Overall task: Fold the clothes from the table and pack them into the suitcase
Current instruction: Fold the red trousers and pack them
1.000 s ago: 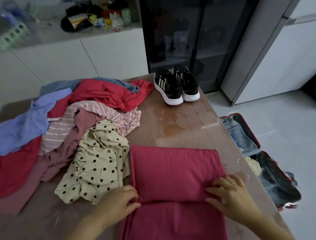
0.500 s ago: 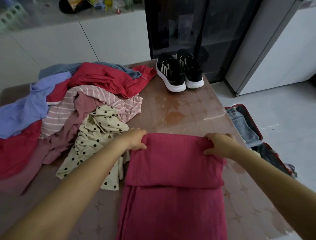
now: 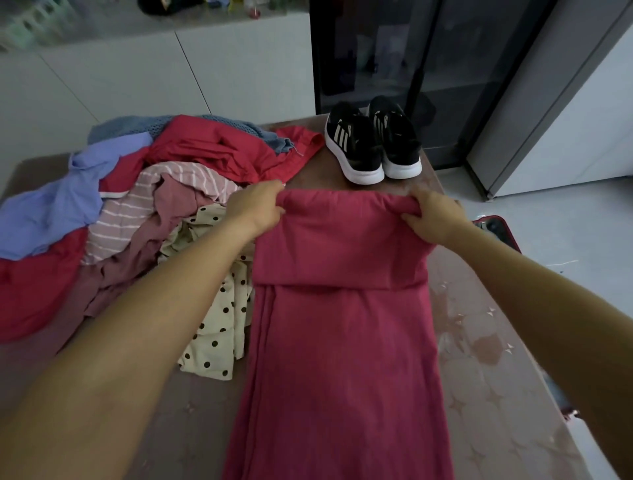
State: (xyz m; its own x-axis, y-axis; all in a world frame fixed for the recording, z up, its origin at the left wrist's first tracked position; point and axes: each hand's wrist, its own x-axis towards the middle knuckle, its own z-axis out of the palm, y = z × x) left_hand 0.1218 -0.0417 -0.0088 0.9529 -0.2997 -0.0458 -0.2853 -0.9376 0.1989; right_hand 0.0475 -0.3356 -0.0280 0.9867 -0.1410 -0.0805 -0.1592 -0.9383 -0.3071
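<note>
I see the soft crimson garment [image 3: 342,342] lying long and flat on the glossy brown table [image 3: 496,377], its top part doubled over. The left hand [image 3: 257,205] and right hand [image 3: 433,216] pinch its bunched far corners, now nearer the black shoes [image 3: 373,144] than before.

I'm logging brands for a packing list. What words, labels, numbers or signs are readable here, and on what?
No text can be read.
On the black sneakers: three white stripes only, no letters legible.
On the counter clutter: too blurred to read.
On the clothes pile and the pink garment: no print or tags show.
</note>
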